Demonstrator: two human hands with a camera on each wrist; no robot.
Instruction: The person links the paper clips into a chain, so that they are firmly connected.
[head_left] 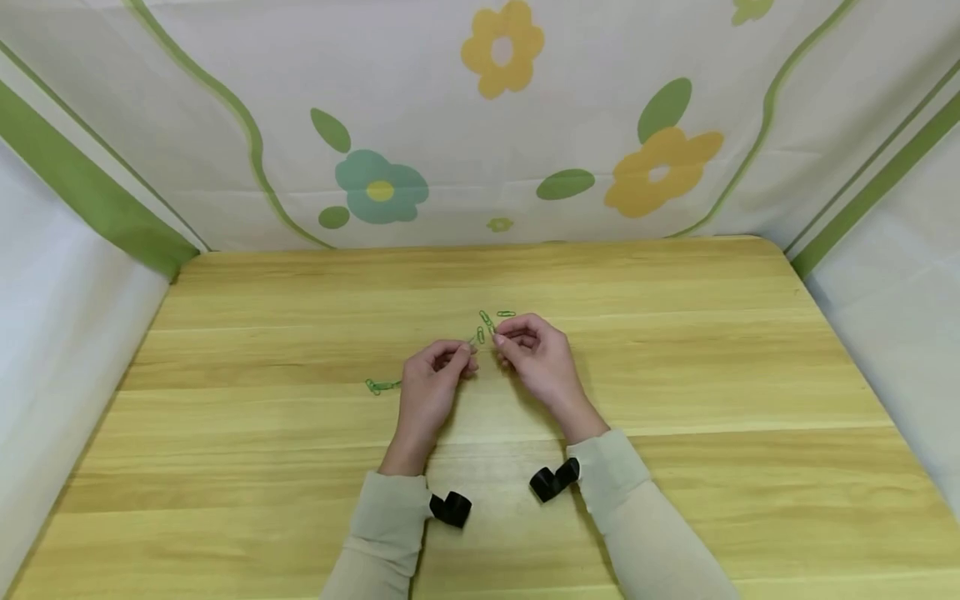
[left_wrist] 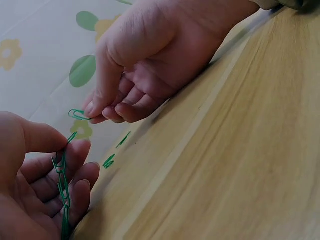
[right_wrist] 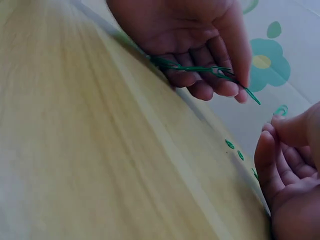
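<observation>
My left hand [head_left: 431,383] pinches the end of a chain of linked green paper clips [left_wrist: 62,172] between thumb and forefinger. The chain runs down across its fingers, and its tail lies on the table to the left of the hand in the head view. Facing it, my right hand [head_left: 542,360] pinches a single green paper clip [left_wrist: 77,114] by one end, its loop pointing toward the left hand. A small gap separates this clip from the chain's end. Just beyond the fingertips, a few loose green paper clips [head_left: 506,313] lie on the table.
The wooden table [head_left: 262,483] extends on both sides of the hands. Behind it hangs a white curtain [head_left: 450,125] with flowers and leaves printed on it. Each sleeve cuff carries a black wrist camera [head_left: 452,509].
</observation>
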